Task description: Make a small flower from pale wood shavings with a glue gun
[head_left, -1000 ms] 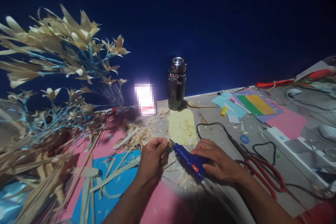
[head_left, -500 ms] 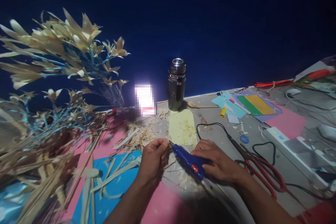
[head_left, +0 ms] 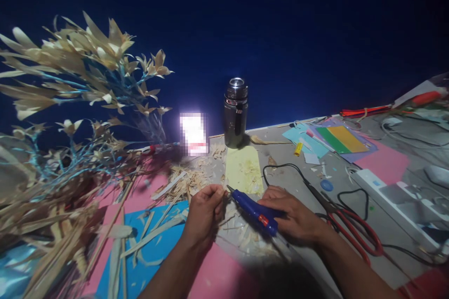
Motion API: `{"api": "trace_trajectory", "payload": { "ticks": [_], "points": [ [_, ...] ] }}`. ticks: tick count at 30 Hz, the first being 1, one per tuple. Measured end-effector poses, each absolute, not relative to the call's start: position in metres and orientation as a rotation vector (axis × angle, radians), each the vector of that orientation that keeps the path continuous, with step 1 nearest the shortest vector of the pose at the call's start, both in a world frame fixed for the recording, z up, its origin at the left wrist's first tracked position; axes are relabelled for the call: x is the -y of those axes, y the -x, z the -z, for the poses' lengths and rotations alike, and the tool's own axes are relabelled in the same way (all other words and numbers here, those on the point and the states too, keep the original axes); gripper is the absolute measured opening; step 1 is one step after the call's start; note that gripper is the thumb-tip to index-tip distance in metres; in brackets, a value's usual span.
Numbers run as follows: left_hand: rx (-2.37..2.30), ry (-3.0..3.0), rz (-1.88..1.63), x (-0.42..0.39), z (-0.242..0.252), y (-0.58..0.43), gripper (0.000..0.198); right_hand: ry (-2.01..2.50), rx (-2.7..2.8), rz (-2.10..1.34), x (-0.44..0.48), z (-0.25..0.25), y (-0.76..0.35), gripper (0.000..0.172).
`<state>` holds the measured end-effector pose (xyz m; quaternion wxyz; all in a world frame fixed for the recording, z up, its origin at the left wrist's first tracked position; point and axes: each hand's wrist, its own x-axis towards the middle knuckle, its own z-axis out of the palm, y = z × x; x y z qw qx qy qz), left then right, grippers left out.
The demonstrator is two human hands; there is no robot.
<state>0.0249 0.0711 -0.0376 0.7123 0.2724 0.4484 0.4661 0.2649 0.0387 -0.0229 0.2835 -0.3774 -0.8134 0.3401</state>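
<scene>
The right hand has its fingers wrapped around a blue glue gun marked with red, its metal nozzle just beside the left hand, fingers pinched together, contents indiscernible. Red-handled scissors lie rightward; beyond, scrap-littered yellow paper fronts a dark flask.

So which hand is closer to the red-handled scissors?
Right. The right hand, holding the blue glue gun, is just left of the scissors; the left hand is farther left, by the gun's tip.

Right hand grips blue glue gun near left hand.
</scene>
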Motion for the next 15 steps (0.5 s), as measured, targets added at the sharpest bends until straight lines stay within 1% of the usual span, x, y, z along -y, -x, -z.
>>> {"api": "trace_trajectory", "payload": {
  "ticks": [9,15],
  "points": [
    [-0.981,-0.611,-1.024,-0.0712,0.0375,-0.0235,0.039,1.009,2.149,-0.991,-0.0376,0.0183,-0.2655,0.040],
    [-0.965,-0.596,-1.029,-0.0706,0.0365,-0.0230,0.040,1.034,2.140,-1.045,-0.0370,0.0165,-0.2660,0.037]
  ]
}}
